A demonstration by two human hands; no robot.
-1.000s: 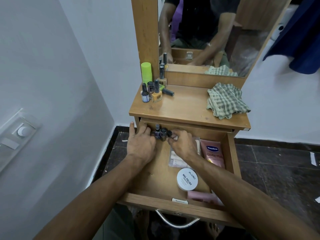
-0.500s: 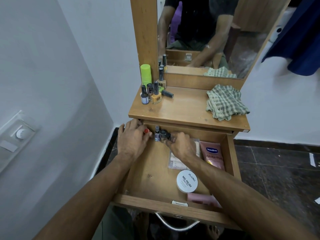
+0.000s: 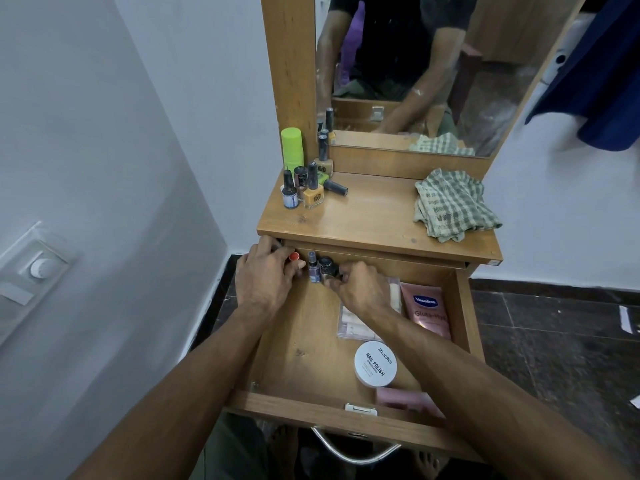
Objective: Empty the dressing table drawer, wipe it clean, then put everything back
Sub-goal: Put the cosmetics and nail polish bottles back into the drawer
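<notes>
Drawer (image 3: 464, 306) is standing pulled open under the bench (image 3: 363, 220), and I am reaching both hands into its far end. My left hand (image 3: 266, 282) is gripping a red-capped item (image 3: 294, 257) at the 11 o'clock corner; my right hand (image 3: 360, 289) is pinching its fingers (image 3: 337, 273) on small nail polish bottles (image 3: 320, 268) at 12 o'clock. A white nail polish jar (image 3: 375, 363) is lying at 5 o'clock, a pink Vaseline tube (image 3: 427, 313) at 2 o'clock.
</notes>
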